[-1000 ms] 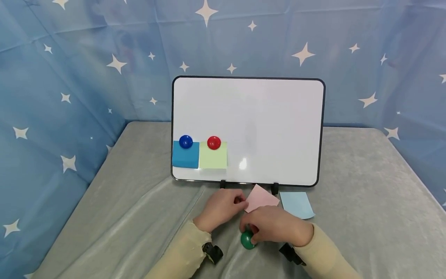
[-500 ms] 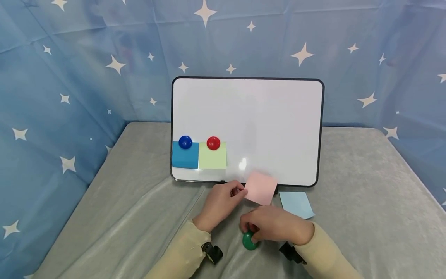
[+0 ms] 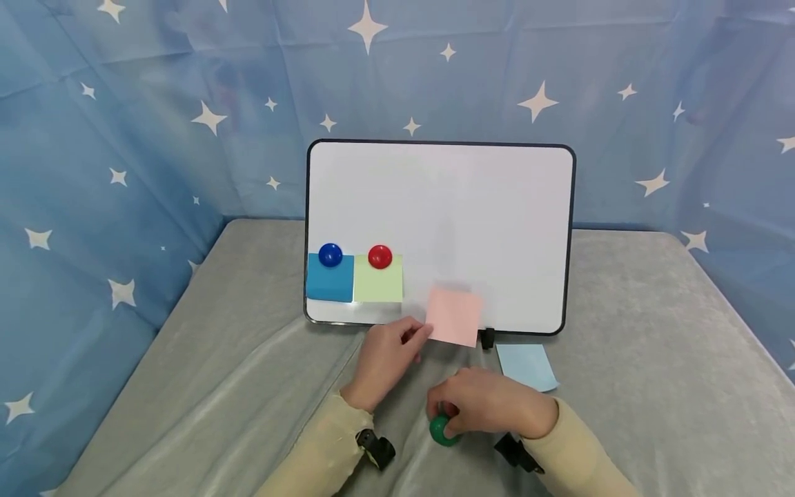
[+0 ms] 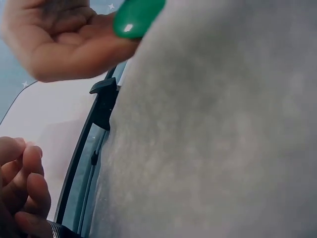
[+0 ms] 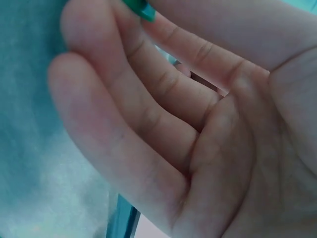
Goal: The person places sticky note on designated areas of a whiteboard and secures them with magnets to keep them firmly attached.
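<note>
My left hand (image 3: 386,355) pinches a pink sticky note (image 3: 454,317) by its lower left edge. The note overlaps the bottom edge of the whiteboard (image 3: 484,207) in the head view. Below and to the right, my right hand (image 3: 487,404) grips a round green magnet (image 3: 442,431) between thumb and fingers, low over the grey cloth. In the left wrist view the green magnet (image 4: 138,17) shows at the right hand's fingertips, and the curled fingers (image 4: 29,178) of the left hand show at lower left. Only a sliver of the magnet (image 5: 141,7) appears in the right wrist view.
On the board's lower left, a blue magnet (image 3: 330,255) lies over a blue note (image 3: 330,281) and a red magnet (image 3: 380,257) over a yellow-green note (image 3: 378,283). A light blue note (image 3: 528,367) lies on the grey cloth (image 3: 652,386). A black stand foot (image 3: 487,338) supports the board.
My left hand has lifted the pink note up from the cloth to the whiteboard's lower edge and turned it nearly square. The right hand stays put with the green magnet.
</note>
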`<state>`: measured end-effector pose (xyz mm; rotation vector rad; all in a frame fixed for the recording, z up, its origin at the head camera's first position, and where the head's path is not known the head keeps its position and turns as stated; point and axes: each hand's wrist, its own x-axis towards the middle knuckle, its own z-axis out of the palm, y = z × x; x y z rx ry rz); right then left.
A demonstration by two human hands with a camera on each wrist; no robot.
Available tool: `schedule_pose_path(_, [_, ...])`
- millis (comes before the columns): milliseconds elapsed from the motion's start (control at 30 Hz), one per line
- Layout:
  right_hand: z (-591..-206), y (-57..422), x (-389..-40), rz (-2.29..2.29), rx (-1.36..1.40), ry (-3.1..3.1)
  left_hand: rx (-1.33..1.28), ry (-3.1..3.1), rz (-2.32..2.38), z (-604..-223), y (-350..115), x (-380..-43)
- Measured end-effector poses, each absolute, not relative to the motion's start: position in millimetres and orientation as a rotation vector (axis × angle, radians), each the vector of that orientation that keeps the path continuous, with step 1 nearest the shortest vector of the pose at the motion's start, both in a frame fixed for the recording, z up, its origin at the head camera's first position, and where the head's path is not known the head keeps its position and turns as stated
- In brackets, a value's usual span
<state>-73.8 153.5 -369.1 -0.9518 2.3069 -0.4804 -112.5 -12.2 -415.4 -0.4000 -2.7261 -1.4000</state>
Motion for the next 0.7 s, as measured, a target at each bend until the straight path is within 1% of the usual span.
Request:
schedule_pose_path(400, [-351,159,-79,-0.559,-0.891,2.341,-0.444,-2.635,-1.215,-407,-20,-116])
schedule_pose_path(700, [-331,158,-85,-0.555,-0.977,2.396,-0.437,-2.583,-1.214,-403,-13,-116])
